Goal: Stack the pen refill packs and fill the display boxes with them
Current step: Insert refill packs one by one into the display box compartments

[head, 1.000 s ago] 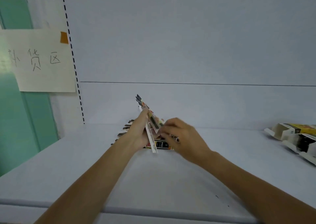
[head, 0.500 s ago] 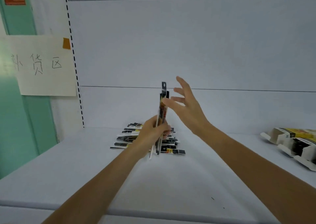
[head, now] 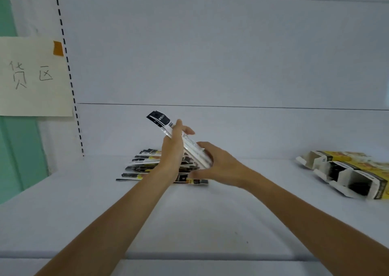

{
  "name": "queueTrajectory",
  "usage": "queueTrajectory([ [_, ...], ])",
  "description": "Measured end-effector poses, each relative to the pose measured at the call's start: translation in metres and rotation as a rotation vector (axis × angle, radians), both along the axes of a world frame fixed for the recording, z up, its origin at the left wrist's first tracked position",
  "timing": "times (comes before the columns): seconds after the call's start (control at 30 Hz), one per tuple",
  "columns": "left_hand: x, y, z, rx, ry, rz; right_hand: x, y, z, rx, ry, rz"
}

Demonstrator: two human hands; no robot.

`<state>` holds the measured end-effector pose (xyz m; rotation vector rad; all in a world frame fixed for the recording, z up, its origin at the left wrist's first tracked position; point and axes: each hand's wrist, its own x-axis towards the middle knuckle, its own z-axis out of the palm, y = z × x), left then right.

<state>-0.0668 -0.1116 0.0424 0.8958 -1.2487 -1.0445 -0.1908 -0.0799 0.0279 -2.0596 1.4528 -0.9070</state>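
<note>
**A:** how many cams on this one?

**B:** just 1, wide-angle, worn on the head. Faces the shelf [head: 80, 216] square-on, tilted a bit down, back panel [head: 231, 54] up top. It's near: left forearm [head: 117, 216] and right forearm [head: 305, 219] enter from the bottom edge.

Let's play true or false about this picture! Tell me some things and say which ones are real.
1. The left hand holds the held packs up off the shelf. True.
2. The held packs stand straight up. False: they tilt, with the top end leaning left.
3. The display boxes sit on the left side. False: they lie open on the right.
4. A loose pile of packs lies on the shelf behind the hands. True.
</note>
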Motion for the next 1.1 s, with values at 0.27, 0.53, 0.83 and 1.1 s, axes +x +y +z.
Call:
queueTrajectory([
  [0.27, -0.035, 0.026, -0.013, 0.2, -0.865, -0.342, -0.071, 0.005, -0.016, -0.154, 0.291, -0.154],
  [0.53, -0.115, 0.05, -0.017, -1.003, -1.328, 0.196, -0.163, 0.016, -0.019, -0.231, 0.566, -0.122],
  [0.83, -0.217, 0.075, -0.034, -0.799, -1.485, 0.082, -0.283, 0.061, 0.006, -0.363, 0.653, -0.097],
  [1.1, -0.248, 0.078, -0.061, -0.46, -1.204, 0.057, -0.43, 0.096, -0.006, -0.449, 0.456, -0.426],
])
